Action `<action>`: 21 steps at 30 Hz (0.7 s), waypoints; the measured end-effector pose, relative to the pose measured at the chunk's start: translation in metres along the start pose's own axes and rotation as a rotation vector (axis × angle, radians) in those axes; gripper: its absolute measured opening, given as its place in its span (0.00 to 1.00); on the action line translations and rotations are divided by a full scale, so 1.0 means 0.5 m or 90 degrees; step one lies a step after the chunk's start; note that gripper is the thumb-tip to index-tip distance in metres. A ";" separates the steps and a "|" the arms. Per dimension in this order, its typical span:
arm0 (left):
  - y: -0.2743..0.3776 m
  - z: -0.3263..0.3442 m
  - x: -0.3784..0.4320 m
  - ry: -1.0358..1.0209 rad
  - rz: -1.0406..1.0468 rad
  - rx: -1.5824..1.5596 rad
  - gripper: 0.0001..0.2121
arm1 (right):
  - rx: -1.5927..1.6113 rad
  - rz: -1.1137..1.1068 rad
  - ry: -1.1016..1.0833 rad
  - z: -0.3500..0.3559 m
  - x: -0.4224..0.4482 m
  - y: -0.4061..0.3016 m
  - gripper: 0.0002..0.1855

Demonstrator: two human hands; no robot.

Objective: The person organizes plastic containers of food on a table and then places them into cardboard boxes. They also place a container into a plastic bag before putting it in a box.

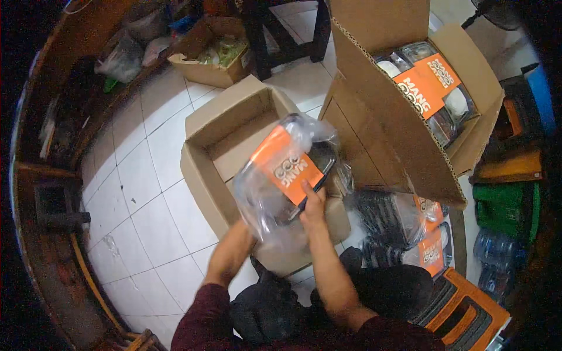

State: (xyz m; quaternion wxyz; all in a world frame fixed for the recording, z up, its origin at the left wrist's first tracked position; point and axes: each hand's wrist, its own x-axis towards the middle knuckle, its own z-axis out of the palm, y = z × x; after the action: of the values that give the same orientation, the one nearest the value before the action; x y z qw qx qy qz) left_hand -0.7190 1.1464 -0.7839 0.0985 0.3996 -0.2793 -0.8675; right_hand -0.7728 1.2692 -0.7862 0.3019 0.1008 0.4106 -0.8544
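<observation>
Over an open cardboard box (239, 145), a stack of plastic food containers with an orange paper sleeve (281, 153) is held tilted. Clear plastic film (254, 206) is loosely wrapped around it. My right hand (314, 204) grips the stack's near right edge, thumb on top of the orange sleeve. From the lower left, my left forearm (230, 252) reaches in to the wrapped stack. The fingers of my left hand are hidden behind the film and the stack, so their grip does not show. The box below has its flaps folded outward.
At the upper right, a tall open carton (364, 131) holds more orange-sleeved containers (423, 87). Further wrapped containers (395, 219) lie right of my knees, near an orange-and-black stool (467, 311). A smaller box (210, 72) with green contents sits at the back. Shelving (57, 175) lines the left.
</observation>
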 end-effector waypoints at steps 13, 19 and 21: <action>-0.089 -0.119 -0.146 0.009 0.090 -0.413 0.26 | -0.229 -0.037 0.215 -0.062 0.106 0.304 0.29; -0.155 -0.188 -0.102 0.391 0.161 0.420 0.41 | -0.502 0.086 0.072 -0.034 0.028 0.216 0.22; -0.169 -0.205 -0.085 0.463 0.145 0.491 0.44 | -0.839 -0.080 0.079 -0.008 0.020 0.134 0.27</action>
State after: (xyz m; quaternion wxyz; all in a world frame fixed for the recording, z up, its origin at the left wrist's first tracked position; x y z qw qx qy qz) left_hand -0.6101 1.1914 -0.8583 0.1283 0.6482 -0.5672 -0.4916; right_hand -0.7410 1.2355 -0.8358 0.2262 -0.0802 0.8687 -0.4332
